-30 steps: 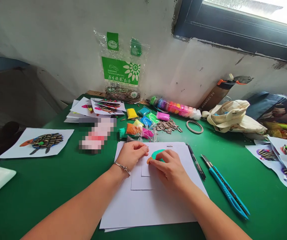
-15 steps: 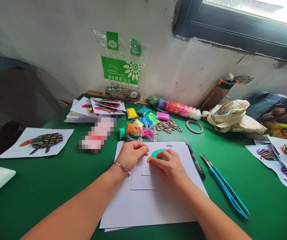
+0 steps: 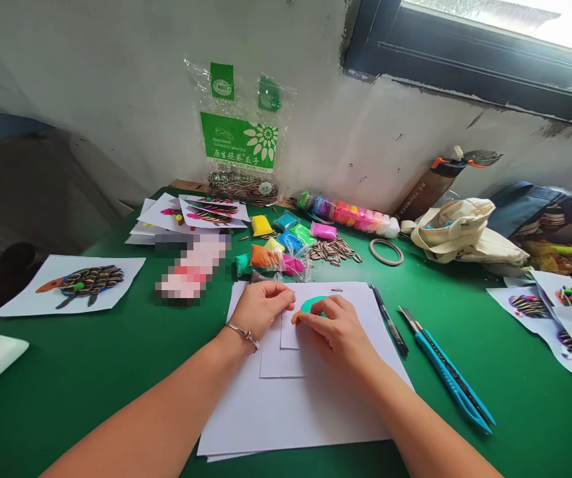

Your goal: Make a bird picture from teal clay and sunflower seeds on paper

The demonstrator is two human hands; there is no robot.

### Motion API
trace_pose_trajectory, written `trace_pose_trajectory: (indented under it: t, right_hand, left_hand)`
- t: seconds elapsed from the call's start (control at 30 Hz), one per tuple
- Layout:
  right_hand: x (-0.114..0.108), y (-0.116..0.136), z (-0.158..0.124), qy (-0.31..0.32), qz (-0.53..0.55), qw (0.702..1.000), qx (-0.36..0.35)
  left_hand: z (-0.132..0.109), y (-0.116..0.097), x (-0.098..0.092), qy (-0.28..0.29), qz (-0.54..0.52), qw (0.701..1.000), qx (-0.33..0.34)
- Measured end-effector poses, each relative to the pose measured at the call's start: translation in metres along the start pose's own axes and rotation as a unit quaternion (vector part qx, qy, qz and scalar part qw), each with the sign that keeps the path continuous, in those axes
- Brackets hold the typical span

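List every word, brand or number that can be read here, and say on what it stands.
"原生脆葵瓜子": on the green label of the seed bag.
"BE YOUNGER": along the side of the brown bottle.
Smaller print and round logos on that bag: too small to read.
Pixelated patch: blurred, nothing can be read.
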State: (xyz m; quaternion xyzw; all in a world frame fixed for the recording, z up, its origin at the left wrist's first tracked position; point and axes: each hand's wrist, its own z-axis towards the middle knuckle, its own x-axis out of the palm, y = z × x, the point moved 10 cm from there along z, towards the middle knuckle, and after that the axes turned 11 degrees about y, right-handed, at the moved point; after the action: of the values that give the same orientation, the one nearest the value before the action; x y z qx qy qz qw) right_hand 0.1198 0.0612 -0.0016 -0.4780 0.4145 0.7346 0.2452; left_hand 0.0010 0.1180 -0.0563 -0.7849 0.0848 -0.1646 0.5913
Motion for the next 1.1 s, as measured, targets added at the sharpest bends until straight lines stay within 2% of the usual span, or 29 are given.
trace_pose_trajectory:
  t: [0.2, 0.4, 0.63, 0.87, 1.1]
  right_hand:
    - [-0.027, -0.008, -0.008, -0.108, 0.058, 0.993, 0.003]
    - [-0.032, 0.001, -0.012, -0.116, 0.164, 0.979, 0.025]
    - [-0.028, -0.006, -0.013, -0.105, 0.23, 0.967, 0.04]
    - [-0.035, 0.0, -0.013, -0.101, 0.175, 0.979, 0.033]
    - [-0.044, 0.019, -0.013, -0.11, 0.077, 0.991, -0.021]
  left_hand:
    - [-0.005, -0.004, 0.005, 0.02, 0.003, 1.0, -0.013]
    - [-0.018, -0.015, 0.032, 0.092, -0.003, 0.995, -0.022]
    - [-0.025, -0.009, 0.048, 0.13, -0.023, 0.989, -0.063]
    - [-0.025, -0.001, 0.05, 0.154, -0.008, 0.984, -0.09]
    - [-0.026, -0.001, 0.053, 0.162, -0.011, 0.983, -0.091]
